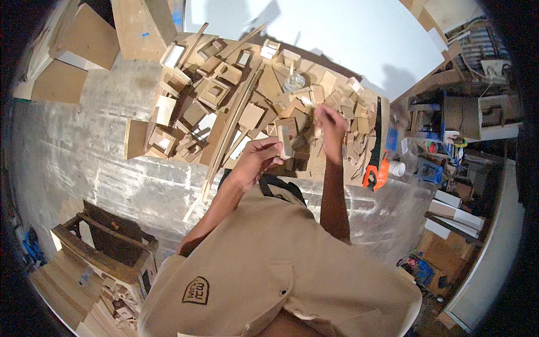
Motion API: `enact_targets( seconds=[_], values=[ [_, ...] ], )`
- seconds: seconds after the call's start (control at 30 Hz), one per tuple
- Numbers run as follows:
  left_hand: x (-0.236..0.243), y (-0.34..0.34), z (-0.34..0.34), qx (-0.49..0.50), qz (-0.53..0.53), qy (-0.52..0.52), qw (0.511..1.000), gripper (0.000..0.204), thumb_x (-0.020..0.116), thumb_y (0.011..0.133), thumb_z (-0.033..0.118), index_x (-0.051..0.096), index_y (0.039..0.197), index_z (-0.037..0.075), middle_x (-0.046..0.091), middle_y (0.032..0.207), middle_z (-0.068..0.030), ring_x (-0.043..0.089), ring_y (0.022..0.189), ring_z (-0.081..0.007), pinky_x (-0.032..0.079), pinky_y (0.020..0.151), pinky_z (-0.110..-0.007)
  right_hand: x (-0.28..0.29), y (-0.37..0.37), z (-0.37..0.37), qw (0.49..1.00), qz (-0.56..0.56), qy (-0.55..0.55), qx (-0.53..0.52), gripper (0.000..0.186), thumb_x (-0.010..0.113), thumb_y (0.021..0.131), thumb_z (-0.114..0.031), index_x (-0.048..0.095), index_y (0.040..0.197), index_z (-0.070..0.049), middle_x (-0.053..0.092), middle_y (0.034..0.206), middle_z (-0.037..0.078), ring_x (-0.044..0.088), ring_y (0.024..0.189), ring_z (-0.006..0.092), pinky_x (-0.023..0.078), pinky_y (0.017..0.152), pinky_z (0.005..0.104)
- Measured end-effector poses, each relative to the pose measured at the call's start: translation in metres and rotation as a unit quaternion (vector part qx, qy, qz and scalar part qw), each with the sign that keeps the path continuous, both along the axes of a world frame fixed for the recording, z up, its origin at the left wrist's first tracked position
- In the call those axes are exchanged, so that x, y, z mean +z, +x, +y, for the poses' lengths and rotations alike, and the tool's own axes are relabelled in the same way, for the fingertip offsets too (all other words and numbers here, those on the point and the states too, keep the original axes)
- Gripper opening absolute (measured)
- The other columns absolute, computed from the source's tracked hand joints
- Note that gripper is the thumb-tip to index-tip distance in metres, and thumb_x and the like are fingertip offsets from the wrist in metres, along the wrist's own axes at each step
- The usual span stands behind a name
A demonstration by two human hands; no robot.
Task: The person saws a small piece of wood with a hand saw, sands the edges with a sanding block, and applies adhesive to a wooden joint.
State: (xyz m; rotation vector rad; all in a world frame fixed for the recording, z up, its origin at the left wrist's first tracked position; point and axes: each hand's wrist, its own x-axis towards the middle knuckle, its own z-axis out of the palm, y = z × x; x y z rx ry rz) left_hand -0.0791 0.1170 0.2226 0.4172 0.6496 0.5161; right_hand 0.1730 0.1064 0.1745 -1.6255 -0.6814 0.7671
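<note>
My left hand (259, 162) pinches a small wooden block-like piece (285, 142) between thumb and fingers, at the near edge of the work table. To its right, my right hand (332, 126) is raised over the wood pieces with its fingers curled. Motion smears its fingertips, and what they hold, if anything, cannot be made out. Just beyond the hands stands a clear glass jar (293, 83) with a stick rising from it. Small flat wood offcuts (359, 115) lie heaped right of my right hand.
Small wooden boxes (213, 92) crowd the table's left part, beside long wooden strips (233, 121). A handsaw (372, 175) with an orange handle lies along the right edge. A large white panel (331, 33) stands beyond. A wooden frame (106, 241) sits at lower left, cluttered shelves (483, 115) at right.
</note>
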Motion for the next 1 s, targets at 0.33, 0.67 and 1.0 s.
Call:
enact_targets(
  seconds=[0.33,0.67,1.0],
  values=[
    [-0.03,0.001,-0.041,0.024,0.185,0.149,0.971,0.026,0.06,0.097,0.015,0.068,0.117,0.0,0.067,0.089,-0.0002,0.055,0.081,-0.0098,0.043,0.075,-0.026,-0.073,0.059,0.099,0.882,-0.442,-0.086,0.136,0.032,0.076,0.081,-0.036,0.076,0.099,-0.01,0.073,0.089,0.015,0.069,0.076,0.0308,0.055,0.07,0.0398],
    [-0.025,0.071,-0.05,-0.071,0.382,0.566,0.728,0.051,0.077,0.076,0.009,0.054,0.121,0.006,0.071,0.083,-0.0098,0.067,0.084,-0.0318,0.051,0.075,-0.042,0.047,0.057,-0.033,0.848,-0.236,-0.097,0.465,0.032,0.08,0.081,-0.027,0.075,0.11,-0.013,0.073,0.105,0.004,0.066,0.084,0.0136,0.052,0.07,0.0304],
    [-0.067,0.122,-0.078,-0.136,0.342,0.665,0.649,0.052,0.078,0.077,0.016,0.05,0.12,0.007,0.069,0.084,-0.006,0.064,0.092,-0.032,0.044,0.087,-0.043,-0.025,0.076,-0.129,0.833,-0.33,-0.077,0.438,0.025,0.079,0.069,-0.024,0.073,0.086,-0.008,0.064,0.085,0.012,0.063,0.09,0.0334,0.05,0.082,0.044]
  ],
)
